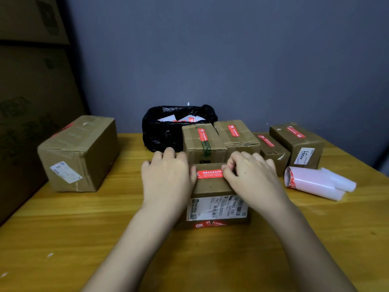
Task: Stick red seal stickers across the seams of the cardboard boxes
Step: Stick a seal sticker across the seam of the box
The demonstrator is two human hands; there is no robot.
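Hands: left hand (167,178) and right hand (250,175) both rest on top of the small brown cardboard box (212,187) between them, palms down.
Left hand: fingers lie fairly straight and together, spread over the box's left top edge; its inner edge touches the left end of the red rectangular seal sticker (209,173).
Right hand: fingers curled, the thumb and forefinger pressing at the right end of the red sticker; whether they pinch it or only press it flat I cannot tell.
Sticker: lies crosswise on the box top, in the gap between the two hands, white print facing up.
Box under the hands: white shipping label (216,208) on its near top, just below the wrists; a second crumpled red sticker (209,224) on its near edge.
Beyond the hands: four sealed brown boxes (237,137) in a row, each with a red sticker on top; behind them a black plastic bag (164,131) holding white backing scraps.
Right of the right hand: roll of white sticker backing paper (315,182) lying on its side, near but apart.
Left of the left hand: large taped brown carton (80,152), well apart, with a white label on its end.
Surface: yellow wooden table (84,228).
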